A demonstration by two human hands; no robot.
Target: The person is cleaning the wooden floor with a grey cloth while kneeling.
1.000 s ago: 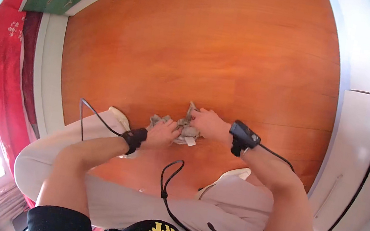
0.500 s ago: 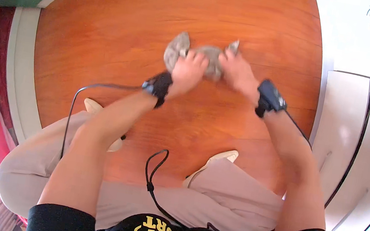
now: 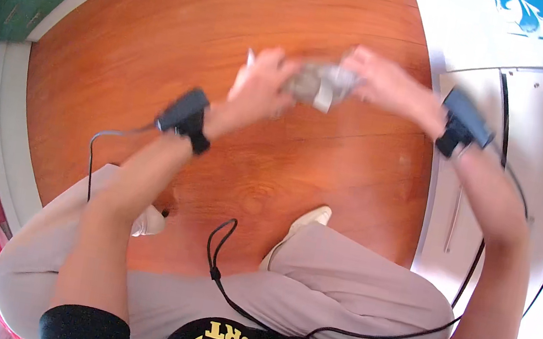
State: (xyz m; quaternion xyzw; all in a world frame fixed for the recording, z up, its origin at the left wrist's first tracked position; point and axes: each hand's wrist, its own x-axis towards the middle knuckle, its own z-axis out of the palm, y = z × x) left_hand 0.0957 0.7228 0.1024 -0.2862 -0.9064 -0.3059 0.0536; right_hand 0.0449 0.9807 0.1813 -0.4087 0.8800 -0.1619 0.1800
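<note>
Both hands, left hand [image 3: 260, 88] and right hand [image 3: 386, 84], clutch the crumpled grey cloth [image 3: 318, 82] at upper centre; best pull its edges evenly apart.

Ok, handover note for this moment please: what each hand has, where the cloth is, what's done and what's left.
Left hand: gripping one end of a crumpled grey cloth.
Right hand: gripping the other end.
The cloth is held up in the air between both hands, above the wooden floor, bunched and blurred.
Done: cloth is off the floor.
Left: it is not spread flat or folded yet.
Wrist sensors' cables hang over the lap.
</note>
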